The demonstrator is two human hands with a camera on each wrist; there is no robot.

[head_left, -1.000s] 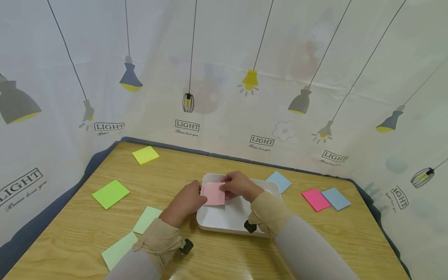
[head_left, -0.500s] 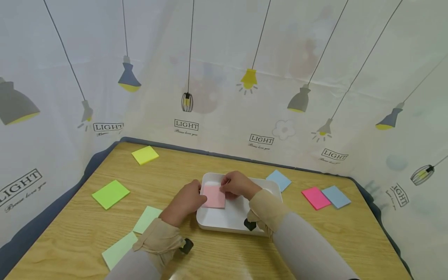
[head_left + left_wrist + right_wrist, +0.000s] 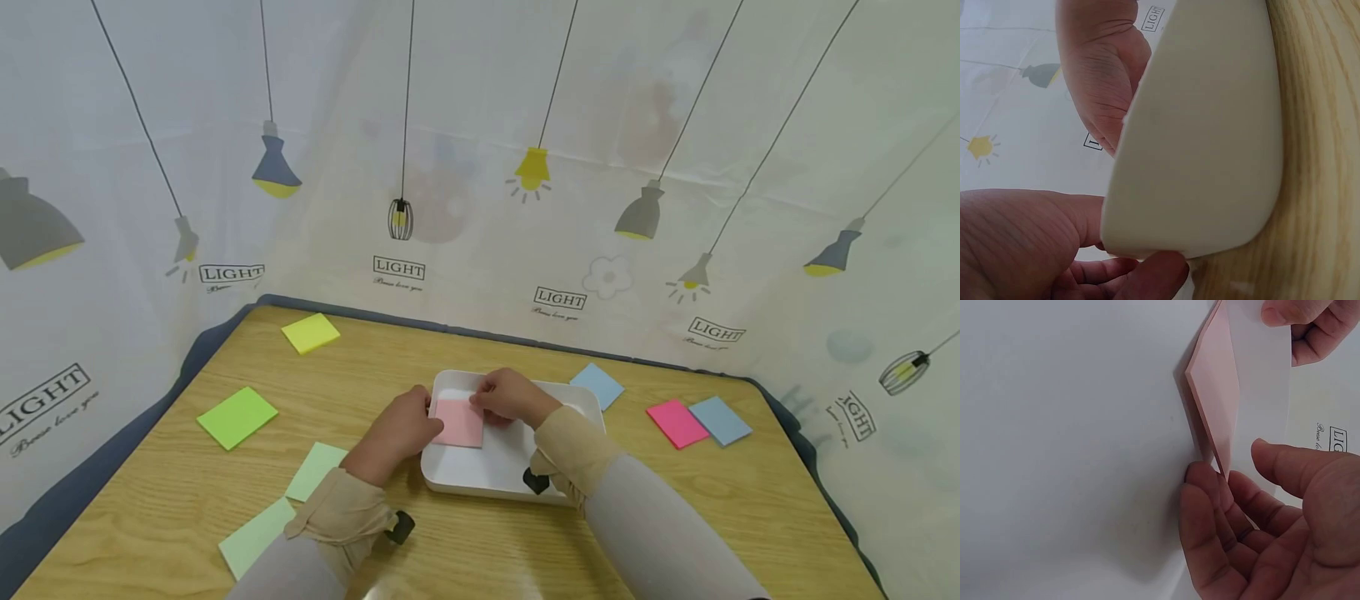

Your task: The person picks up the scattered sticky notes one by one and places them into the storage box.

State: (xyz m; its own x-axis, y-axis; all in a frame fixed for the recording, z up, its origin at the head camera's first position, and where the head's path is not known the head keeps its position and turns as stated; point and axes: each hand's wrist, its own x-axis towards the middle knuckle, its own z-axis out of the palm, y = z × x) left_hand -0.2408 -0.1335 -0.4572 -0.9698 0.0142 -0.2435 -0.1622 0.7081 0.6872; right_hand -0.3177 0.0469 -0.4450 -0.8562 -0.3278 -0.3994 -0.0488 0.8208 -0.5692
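In the head view a white rectangular tray (image 3: 495, 467) stands mid-table, with a pale pink sticky note pad (image 3: 459, 423) at its left end. My left hand (image 3: 405, 423) grips the tray's left wall, thumb over the rim. The left wrist view has its fingers (image 3: 1157, 275) against the outer side. My right hand (image 3: 513, 396) reaches inside the tray to the pad's right edge. In the right wrist view curled fingertips (image 3: 1204, 478) hold the near corner of the slightly tilted pad, while the thumb stands apart from it.
Yellow (image 3: 311, 332) and bright green (image 3: 237, 417) pads lie at the left, with pale green pads (image 3: 258, 533) by my left sleeve. Right of the tray are a blue pad (image 3: 597, 386), a hot pink pad (image 3: 677, 423) and another blue pad (image 3: 720, 421). A lamp-print curtain (image 3: 480, 167) hangs behind.
The pink pad has come slightly lower and nearer to me within the tray, its far edge moving away from the tray's back wall. Both hands stay almost in place.
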